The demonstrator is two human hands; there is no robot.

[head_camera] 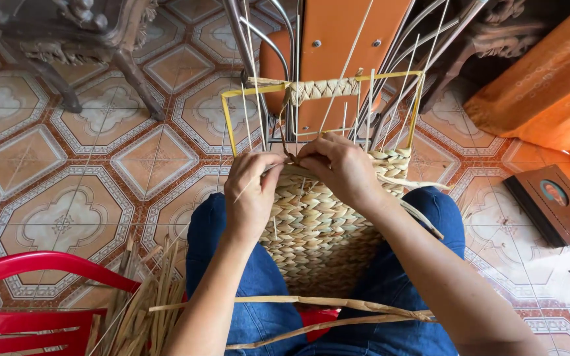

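Both hands: at the basket's [318, 224] top edge, between my knees.
Left hand [251, 191]: pinching a thin strand [249, 184].
Right hand [341, 168]: fingers closed on the weave's rim.
Frame [232, 125]: yellow wire, stakes [397, 99] standing free.
Risk, my guess: slack pinch loosens the row; dry strand may snap.
Floor: loose fibre [146, 303], red chair [28, 290].

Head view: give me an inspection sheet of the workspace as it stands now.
Surface: patterned tile floor; work rests on the lap in blue jeans.
Job's things: half-woven basket on a yellow wire frame; loose straw strips across the knees.
Clutter: straw bundle beside a red plastic chair; brown box on the floor.
Grippers: left hand and right hand pinch strands at the weave's top edge.
Cables: nothing seen.
Surroundings: orange stool, dark carved furniture.
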